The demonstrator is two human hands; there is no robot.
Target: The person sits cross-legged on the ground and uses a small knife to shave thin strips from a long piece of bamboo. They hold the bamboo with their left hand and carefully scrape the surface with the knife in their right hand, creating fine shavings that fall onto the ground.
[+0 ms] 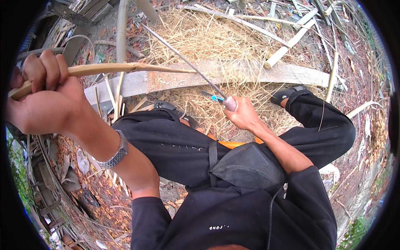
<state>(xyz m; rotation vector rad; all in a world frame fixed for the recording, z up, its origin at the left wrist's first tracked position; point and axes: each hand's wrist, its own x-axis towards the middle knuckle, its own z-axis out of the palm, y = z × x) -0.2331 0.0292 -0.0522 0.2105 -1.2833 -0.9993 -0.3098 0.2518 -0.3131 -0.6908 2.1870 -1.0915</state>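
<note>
My left hand (50, 89), raised at the far left, is closed round a long split bamboo strip (108, 68). The strip runs to the right and tapers to a thin end over a plank. In my right hand (243, 111) is the handle of a long knife (181, 55), its narrow blade slanting up and away to the left. The strip's thin end meets the blade in the picture; whether they touch I cannot tell. Just beyond my right fist is a small blue-handled tool (215, 98) with a dark end, partly hidden.
A curved-looking grey plank (287, 74) lies across in front of my legs. Pale shavings (200, 37) are heaped beyond and under it. Bamboo pieces (291, 43) lie at the upper right. An upright pole (122, 33) and stacked wood stand at the upper left, among dry leaves.
</note>
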